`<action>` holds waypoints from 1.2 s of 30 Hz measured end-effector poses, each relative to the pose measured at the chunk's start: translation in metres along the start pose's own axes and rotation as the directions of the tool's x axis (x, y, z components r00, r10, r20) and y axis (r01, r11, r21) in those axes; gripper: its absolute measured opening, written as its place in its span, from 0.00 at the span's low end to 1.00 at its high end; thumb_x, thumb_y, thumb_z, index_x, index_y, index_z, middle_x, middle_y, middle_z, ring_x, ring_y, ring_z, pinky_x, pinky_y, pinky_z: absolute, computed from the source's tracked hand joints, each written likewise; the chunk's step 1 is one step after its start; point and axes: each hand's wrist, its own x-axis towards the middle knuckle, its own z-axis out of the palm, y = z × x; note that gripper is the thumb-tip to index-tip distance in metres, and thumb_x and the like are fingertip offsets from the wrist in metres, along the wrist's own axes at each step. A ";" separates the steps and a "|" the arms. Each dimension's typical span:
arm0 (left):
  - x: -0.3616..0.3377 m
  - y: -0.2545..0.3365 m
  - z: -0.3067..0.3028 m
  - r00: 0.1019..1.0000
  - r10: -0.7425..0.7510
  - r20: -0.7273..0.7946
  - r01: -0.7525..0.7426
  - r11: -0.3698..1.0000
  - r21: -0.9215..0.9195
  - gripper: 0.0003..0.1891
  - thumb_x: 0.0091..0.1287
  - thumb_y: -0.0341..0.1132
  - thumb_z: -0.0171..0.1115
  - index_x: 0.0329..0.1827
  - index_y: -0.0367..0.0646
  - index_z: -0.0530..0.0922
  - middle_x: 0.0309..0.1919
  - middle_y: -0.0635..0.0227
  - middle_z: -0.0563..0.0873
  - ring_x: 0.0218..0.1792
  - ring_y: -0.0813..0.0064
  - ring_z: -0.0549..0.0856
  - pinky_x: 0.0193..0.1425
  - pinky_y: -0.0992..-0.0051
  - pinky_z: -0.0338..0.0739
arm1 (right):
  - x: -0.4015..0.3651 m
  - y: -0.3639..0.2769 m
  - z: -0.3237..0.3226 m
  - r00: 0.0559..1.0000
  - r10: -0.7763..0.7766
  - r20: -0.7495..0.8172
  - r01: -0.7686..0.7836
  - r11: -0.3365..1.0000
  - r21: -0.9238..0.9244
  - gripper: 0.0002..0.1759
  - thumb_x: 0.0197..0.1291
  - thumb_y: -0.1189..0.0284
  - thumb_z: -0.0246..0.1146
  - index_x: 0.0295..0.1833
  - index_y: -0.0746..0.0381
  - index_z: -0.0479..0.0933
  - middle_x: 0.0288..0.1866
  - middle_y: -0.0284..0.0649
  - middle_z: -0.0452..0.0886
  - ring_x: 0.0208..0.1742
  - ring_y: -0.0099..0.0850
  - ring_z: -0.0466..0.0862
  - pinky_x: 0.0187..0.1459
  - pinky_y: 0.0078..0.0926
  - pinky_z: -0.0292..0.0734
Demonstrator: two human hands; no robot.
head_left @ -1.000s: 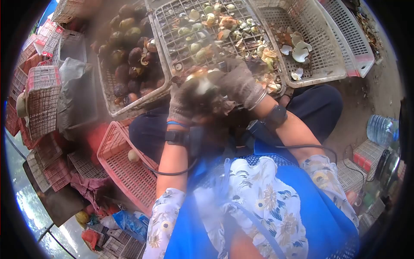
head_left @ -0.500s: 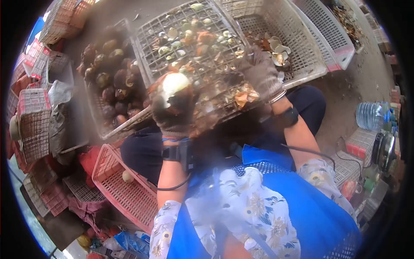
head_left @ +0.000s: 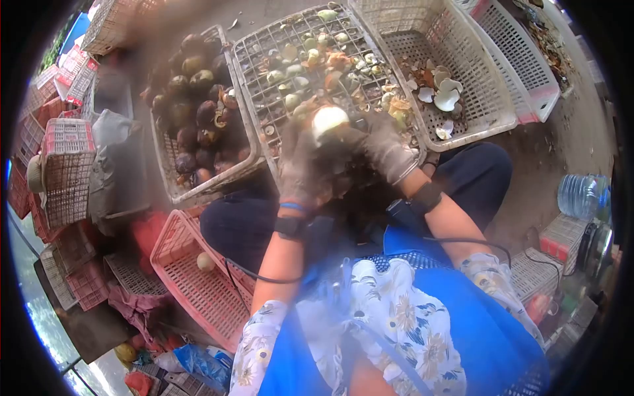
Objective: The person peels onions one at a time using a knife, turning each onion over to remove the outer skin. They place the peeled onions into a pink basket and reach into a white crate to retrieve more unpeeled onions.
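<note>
While your left hand curls its fingers round the pale peeled fruit, centre frame above the grey crate of husks, your right hand fingers blur, state unreadable. Risk: slick flesh slips, drops among them.

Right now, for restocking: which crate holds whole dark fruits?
The left crate, heaped with dark round fruits; the middle crate holds peelings, the right crate white shell pieces.

Left hand and right hand raised together, gloved.
</note>
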 end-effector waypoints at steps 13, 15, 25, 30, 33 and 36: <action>0.028 0.069 -0.019 0.930 -0.293 0.221 0.198 0.907 0.371 0.52 0.39 0.33 0.85 0.72 0.43 0.64 0.61 0.58 0.78 0.61 0.64 0.79 0.65 0.66 0.77 | -0.009 -0.042 -0.001 0.866 0.431 0.255 -0.478 0.862 0.170 0.25 0.59 0.67 0.68 0.61 0.63 0.75 0.45 0.46 0.84 0.42 0.34 0.85 0.44 0.33 0.81; 0.035 0.061 -0.022 0.926 -0.266 0.267 0.156 0.916 0.369 0.52 0.38 0.32 0.85 0.71 0.43 0.65 0.61 0.58 0.78 0.61 0.64 0.79 0.65 0.67 0.76 | -0.012 -0.033 -0.003 0.893 0.320 0.315 -0.443 0.742 0.503 0.24 0.61 0.67 0.66 0.62 0.62 0.75 0.47 0.49 0.84 0.46 0.38 0.85 0.48 0.35 0.80; 0.024 0.028 -0.018 0.987 -0.158 -0.009 0.157 0.973 0.172 0.43 0.44 0.31 0.80 0.64 0.34 0.66 0.50 0.60 0.80 0.50 0.68 0.82 0.54 0.69 0.81 | -0.033 -0.028 0.016 0.943 0.320 0.090 -0.322 0.947 0.016 0.23 0.63 0.62 0.63 0.58 0.64 0.76 0.49 0.55 0.83 0.54 0.54 0.81 0.55 0.43 0.77; 0.015 0.032 -0.014 0.992 -0.118 -0.044 0.125 0.963 0.239 0.44 0.45 0.31 0.78 0.67 0.38 0.65 0.53 0.61 0.77 0.52 0.68 0.80 0.57 0.70 0.79 | -0.037 -0.046 0.016 0.914 0.307 0.264 -0.231 0.931 -0.284 0.19 0.65 0.63 0.60 0.57 0.63 0.77 0.48 0.56 0.83 0.50 0.53 0.83 0.52 0.45 0.78; 0.010 0.031 -0.018 0.970 -0.239 0.040 0.229 0.958 0.172 0.49 0.44 0.35 0.81 0.70 0.43 0.62 0.59 0.60 0.75 0.58 0.65 0.78 0.63 0.67 0.76 | -0.042 -0.042 0.013 0.930 0.208 0.303 -0.084 0.923 -0.376 0.19 0.64 0.63 0.60 0.56 0.62 0.76 0.46 0.56 0.83 0.49 0.55 0.83 0.50 0.48 0.78; 0.010 0.033 -0.016 0.966 -0.253 0.052 0.249 0.966 0.073 0.49 0.43 0.34 0.82 0.70 0.43 0.62 0.59 0.60 0.75 0.58 0.66 0.78 0.63 0.67 0.76 | -0.046 -0.049 0.013 0.946 0.204 0.251 -0.104 0.927 -0.361 0.16 0.62 0.65 0.60 0.50 0.64 0.77 0.40 0.56 0.83 0.43 0.54 0.83 0.45 0.49 0.79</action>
